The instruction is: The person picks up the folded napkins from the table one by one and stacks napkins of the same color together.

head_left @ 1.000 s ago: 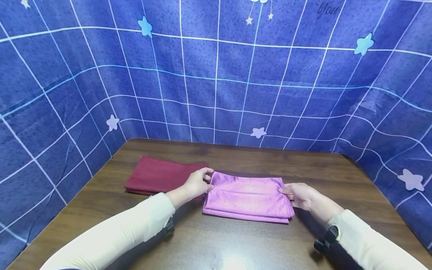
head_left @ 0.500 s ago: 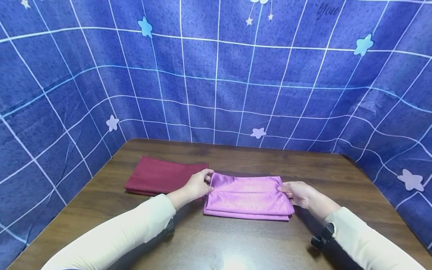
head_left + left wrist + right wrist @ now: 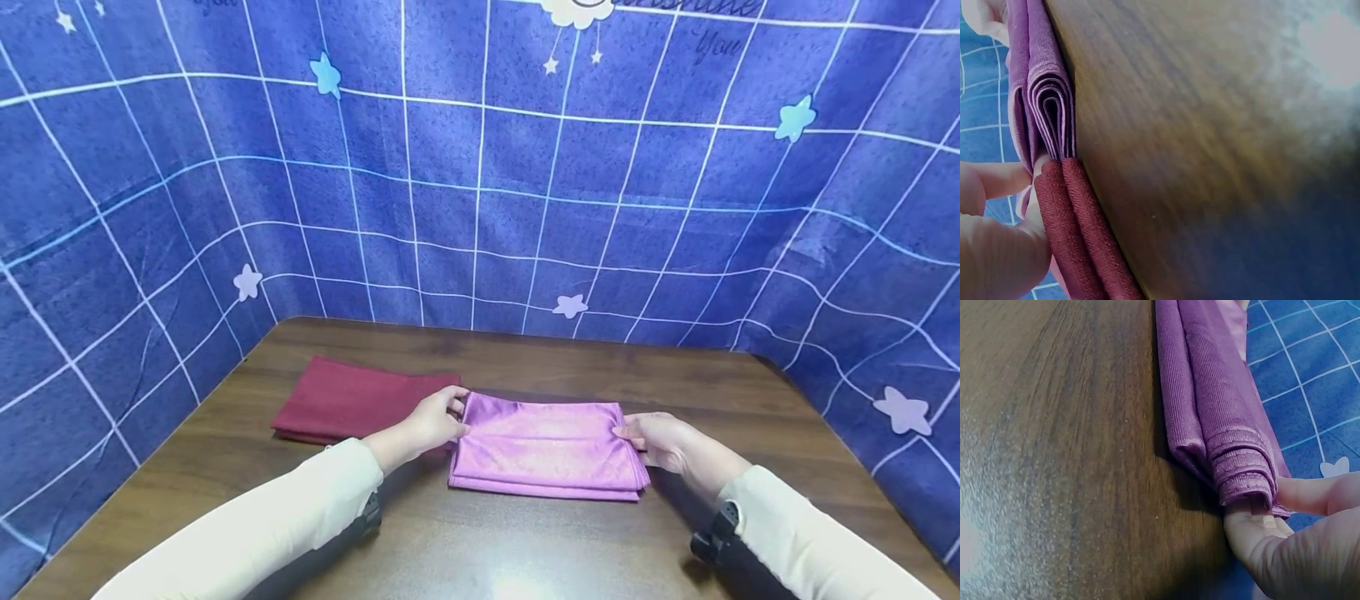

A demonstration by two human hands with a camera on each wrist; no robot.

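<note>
A folded pink-purple cloth (image 3: 543,446) lies flat on the wooden table, its layers stacked in a rectangle. At its left edge my left hand (image 3: 429,425) pinches the cloth between thumb and fingers. Opposite, my right hand (image 3: 671,446) pinches the right edge; the right wrist view shows fingers tucked beneath the folded layers (image 3: 1244,465) and the thumb on the outer side. A folded dark red cloth (image 3: 356,402) sits to the left, partly hidden behind my left hand. In the left wrist view, the red cloth's folded edge (image 3: 1075,231) appears right beside the pink layers (image 3: 1050,103).
The brown wooden table (image 3: 517,546) extends in front of the cloths and to the right. A blue curtain (image 3: 480,167) with white grid lines and stars encloses the back and sides. Dark wrist devices (image 3: 720,533) are strapped at both cuffs.
My right hand has edged slightly left with the pink cloth's right edge. The left hand keeps its hold. The head view has tilted up a little, so everything sits lower.
</note>
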